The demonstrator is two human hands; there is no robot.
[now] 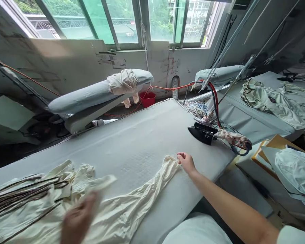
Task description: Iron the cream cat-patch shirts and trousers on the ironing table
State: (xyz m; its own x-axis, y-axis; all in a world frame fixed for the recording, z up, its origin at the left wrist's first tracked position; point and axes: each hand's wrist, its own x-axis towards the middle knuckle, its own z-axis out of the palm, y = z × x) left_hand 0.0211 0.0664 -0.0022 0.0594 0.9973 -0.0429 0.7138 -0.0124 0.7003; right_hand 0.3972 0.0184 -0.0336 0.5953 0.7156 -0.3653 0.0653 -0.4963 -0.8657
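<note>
**Cream garment stretched flat across the padded bench**

Nearest the lens: left hand (77,220), blurred, low over the bunched body of the cream garment (112,206); cannot tell whether that grip is spread or closed. Farther out, right hand (186,161) at full reach, grip pinching the far end of the garment between thumb and fingertips, drawing a long narrow stretch of cloth taut and flat along the padded bench (132,145). Looks like a hold meant to pull wrinkles out, one end anchored by the heap, the other drawn away. Dark striped trim (22,196) gathered at the left edge, still rumpled. Just beyond the right hand, apart from it: black iron (202,133), flat on the bench near the right edge, red hose (215,98) rising from it, within easy reach yet off the cloth. Behind, sleeve board (91,96) with a pale rag draped over it; red bucket (147,99) below the window. Right side, second table with more pale garments (271,100).
</note>
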